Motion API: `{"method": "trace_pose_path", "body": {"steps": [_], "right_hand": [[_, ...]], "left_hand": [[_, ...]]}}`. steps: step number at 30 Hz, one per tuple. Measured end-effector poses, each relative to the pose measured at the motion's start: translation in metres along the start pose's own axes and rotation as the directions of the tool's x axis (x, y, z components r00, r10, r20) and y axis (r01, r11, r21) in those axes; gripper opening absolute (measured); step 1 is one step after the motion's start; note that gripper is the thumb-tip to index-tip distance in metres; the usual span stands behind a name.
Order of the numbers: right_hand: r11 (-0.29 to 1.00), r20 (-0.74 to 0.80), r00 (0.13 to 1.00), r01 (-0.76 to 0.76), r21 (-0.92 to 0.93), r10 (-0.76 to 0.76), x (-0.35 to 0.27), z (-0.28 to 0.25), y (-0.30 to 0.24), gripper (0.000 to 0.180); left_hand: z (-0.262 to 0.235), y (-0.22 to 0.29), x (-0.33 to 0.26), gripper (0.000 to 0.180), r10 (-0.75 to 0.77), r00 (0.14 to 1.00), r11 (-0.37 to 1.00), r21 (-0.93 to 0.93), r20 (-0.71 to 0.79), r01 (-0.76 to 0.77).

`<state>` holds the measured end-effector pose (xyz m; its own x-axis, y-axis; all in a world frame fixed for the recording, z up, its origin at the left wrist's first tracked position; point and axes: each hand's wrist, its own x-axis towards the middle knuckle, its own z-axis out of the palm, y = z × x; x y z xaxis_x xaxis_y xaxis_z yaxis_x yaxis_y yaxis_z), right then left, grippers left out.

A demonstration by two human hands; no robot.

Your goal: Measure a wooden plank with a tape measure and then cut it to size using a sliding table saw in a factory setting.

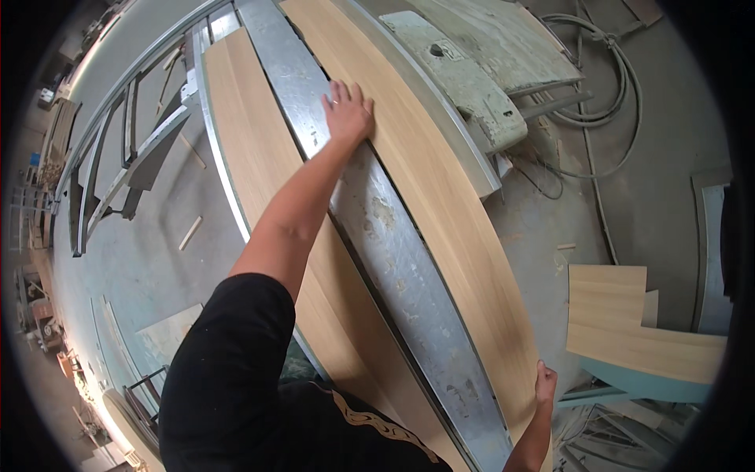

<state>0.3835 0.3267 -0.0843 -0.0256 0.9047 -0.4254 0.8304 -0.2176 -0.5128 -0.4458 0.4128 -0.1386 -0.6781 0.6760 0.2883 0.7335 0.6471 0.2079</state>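
Observation:
Two long wood-grain boards lie lengthwise on a saw-like machine table, with a worn metal strip (393, 259) between them. At the far part of the strip, my left hand (348, 114) rests palm down with its fingers spread, against the left edge of the right-hand board (448, 189). Nothing is held in it. Near the close end of that same board, my right hand (545, 383) is closed on its right edge, thumb on top and the other fingers mostly hidden. The left-hand board (252, 110) passes under my left forearm, touched by neither hand.
A grey-green machine arm (464, 79) stands beyond the right board. Coiled cable (621, 86) hangs at the far right. Cut wood-grain panels (605, 307) sit on a teal support to the right. On the left, a metal frame (134, 149) juts out above floor with scattered wood strips (190, 234).

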Motion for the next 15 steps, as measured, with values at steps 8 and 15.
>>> {"method": "trace_pose_path", "body": {"steps": [8, 15], "right_hand": [[0.999, -0.024, 1.0, 0.005, 0.04, -0.004, -0.002, -0.001, 0.008, 0.059], [0.999, -0.004, 1.0, 0.006, 0.045, -0.006, 0.005, 0.006, -0.008, 0.059]], "left_hand": [[-0.003, 0.024, -0.035, 0.061, 0.083, 0.996, 0.988, -0.133, -0.017, -0.084], [0.001, 0.012, -0.019, 0.061, 0.106, 0.993, 0.99, -0.09, -0.055, -0.111]]}}
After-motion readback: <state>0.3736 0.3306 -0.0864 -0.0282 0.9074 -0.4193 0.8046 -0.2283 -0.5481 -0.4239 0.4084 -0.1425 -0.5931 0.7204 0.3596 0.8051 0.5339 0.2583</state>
